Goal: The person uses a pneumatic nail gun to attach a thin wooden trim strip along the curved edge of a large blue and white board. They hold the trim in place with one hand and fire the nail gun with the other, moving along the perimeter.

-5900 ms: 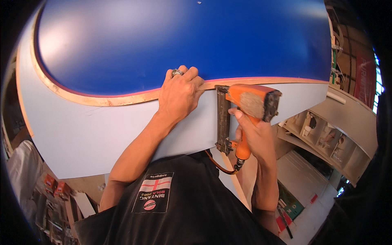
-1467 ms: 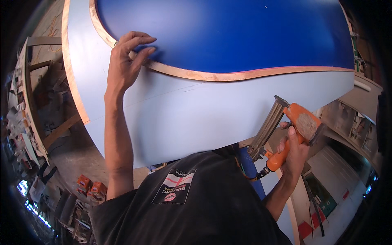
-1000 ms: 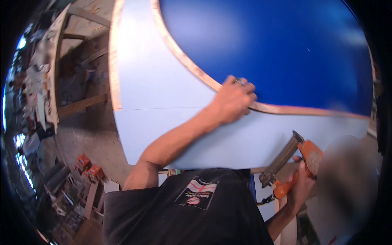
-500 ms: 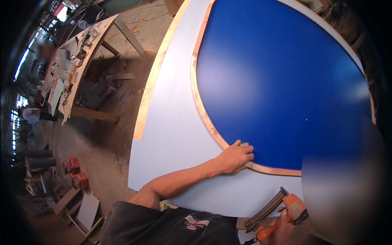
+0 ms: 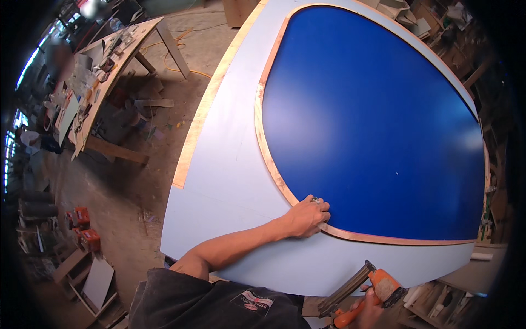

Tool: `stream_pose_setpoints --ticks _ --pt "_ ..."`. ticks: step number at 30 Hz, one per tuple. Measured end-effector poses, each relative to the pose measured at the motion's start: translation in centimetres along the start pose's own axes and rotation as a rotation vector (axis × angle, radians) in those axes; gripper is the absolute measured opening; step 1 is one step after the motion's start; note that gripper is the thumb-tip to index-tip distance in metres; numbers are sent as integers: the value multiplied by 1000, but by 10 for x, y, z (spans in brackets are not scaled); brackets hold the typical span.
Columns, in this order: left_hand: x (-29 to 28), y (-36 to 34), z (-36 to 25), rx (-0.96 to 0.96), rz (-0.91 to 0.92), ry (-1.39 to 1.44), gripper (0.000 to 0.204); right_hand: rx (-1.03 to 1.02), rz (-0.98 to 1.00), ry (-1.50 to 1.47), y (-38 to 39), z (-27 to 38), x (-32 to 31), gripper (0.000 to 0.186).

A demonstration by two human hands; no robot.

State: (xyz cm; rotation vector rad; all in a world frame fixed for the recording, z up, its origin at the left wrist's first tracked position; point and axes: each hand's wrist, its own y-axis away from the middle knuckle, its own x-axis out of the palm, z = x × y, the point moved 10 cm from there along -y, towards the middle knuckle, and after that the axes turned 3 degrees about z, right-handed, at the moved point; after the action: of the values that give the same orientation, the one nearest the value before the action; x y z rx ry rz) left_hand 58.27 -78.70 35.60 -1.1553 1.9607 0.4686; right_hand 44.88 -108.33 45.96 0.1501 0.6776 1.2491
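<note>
The view has swung wider; left hand (image 5: 308,217) presses flat on the trim (image 5: 272,164), right hand (image 5: 368,315) grips the nailer (image 5: 366,290) below it.

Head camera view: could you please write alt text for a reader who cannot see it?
A person's left hand presses on the thin wooden trim strip edging a dark blue panel set in a large pale blue board. The right hand holds an orange nail gun off the board's near edge.
</note>
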Motion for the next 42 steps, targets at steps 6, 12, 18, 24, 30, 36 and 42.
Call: stream_pose_setpoints --ticks 6,12,18,24,30,36,42 --pt "3 -1 -1 27 27 -17 25 -22 -3 34 -7 8 10 41" --pt "8 -1 2 -17 73 15 22 -31 24 93 -9 19 24 39" --pt "7 -1 -2 -45 73 50 20 -42 26 129 -6 30 27 37" --pt "22 -7 -14 39 15 19 21 -56 8 127 12 42 -3 35" --pt "-31 14 -6 -129 78 -63 33 -103 67 0 24 77 43 35" --pt "-35 -5 -19 -88 89 -55 31 3 167 81 18 89 67 33" --pt "-32 -12 -25 -51 51 84 24 139 263 17 11 82 85 28"
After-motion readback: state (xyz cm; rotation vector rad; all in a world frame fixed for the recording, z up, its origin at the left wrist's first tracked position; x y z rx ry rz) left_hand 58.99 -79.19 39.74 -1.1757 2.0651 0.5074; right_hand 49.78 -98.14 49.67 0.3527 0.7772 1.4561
